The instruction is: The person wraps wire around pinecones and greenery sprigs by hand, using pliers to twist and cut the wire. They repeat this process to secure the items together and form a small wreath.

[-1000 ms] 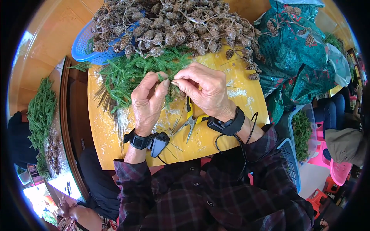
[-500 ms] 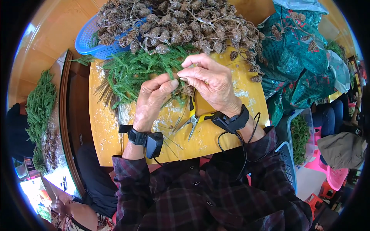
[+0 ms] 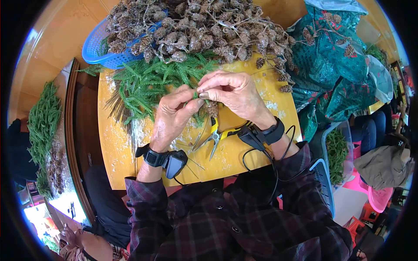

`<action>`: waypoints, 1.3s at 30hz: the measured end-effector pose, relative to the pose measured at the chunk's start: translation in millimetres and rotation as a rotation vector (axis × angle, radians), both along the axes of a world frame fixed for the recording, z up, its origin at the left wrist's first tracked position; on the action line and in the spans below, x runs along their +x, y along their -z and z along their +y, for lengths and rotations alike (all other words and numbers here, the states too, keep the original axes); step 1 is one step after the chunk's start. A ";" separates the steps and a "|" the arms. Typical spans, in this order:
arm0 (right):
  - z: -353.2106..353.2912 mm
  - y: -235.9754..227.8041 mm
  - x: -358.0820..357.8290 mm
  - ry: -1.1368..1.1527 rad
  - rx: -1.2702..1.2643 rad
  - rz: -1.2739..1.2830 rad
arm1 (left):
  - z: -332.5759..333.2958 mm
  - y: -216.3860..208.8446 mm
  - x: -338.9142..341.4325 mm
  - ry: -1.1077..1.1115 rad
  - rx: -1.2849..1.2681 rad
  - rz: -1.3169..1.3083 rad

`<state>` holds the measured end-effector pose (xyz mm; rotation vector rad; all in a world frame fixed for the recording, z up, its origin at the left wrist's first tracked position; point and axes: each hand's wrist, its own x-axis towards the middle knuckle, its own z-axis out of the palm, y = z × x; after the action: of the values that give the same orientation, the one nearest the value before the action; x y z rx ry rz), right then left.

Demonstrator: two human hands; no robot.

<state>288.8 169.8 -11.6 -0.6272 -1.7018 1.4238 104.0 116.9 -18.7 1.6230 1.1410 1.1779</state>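
Note:
My left hand [image 3: 172, 117] and my right hand [image 3: 237, 93] meet over the table, thumbs and forefingers pinched together on a green artificial fir sprig [image 3: 196, 94]. Most of its stem is hidden by my fingers. A brown pine cone [image 3: 212, 108] hangs just below my right fingertips; whether it is joined to the sprig I cannot tell. Under my hands lie pliers [image 3: 214, 138] with yellow and black handles, jaws apart. Beyond my left hand spreads a bunch of green fir sprigs [image 3: 143, 82] with thin dark stems.
A large heap of pine cones [image 3: 196, 30] covers the far side of the yellow table [image 3: 235, 156], partly over a blue basket [image 3: 93, 45]. Green plastic bags [image 3: 326, 65] stand at the right, above a crate of greenery [image 3: 336, 152]. More sprigs [image 3: 43, 117] lie on a surface at the left.
My right hand has shifted slightly left and down, its fingertips now closer against those of my left hand. The sprig shows less between them.

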 end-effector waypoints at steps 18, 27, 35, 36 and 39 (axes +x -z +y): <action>-0.6 -2.0 -5.6 0.141 -0.062 0.136 | -0.7 8.3 1.7 0.020 -0.011 -0.117; -1.0 -6.4 1.0 -0.065 0.182 -0.210 | -3.1 3.7 1.8 0.067 -0.045 -0.069; -13.4 -12.5 -5.3 0.134 0.209 -0.245 | -1.2 -2.7 0.4 0.119 0.108 0.291; -13.7 -12.6 -5.9 0.160 0.200 -0.256 | -2.7 -1.7 5.6 0.032 0.171 0.331; -11.3 -8.0 -5.5 0.198 0.142 -0.197 | -4.0 1.1 17.1 -0.144 0.302 0.409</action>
<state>283.4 158.5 -3.5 -0.8539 -1.8184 1.1231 121.1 112.9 -19.8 2.1123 1.4041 1.1836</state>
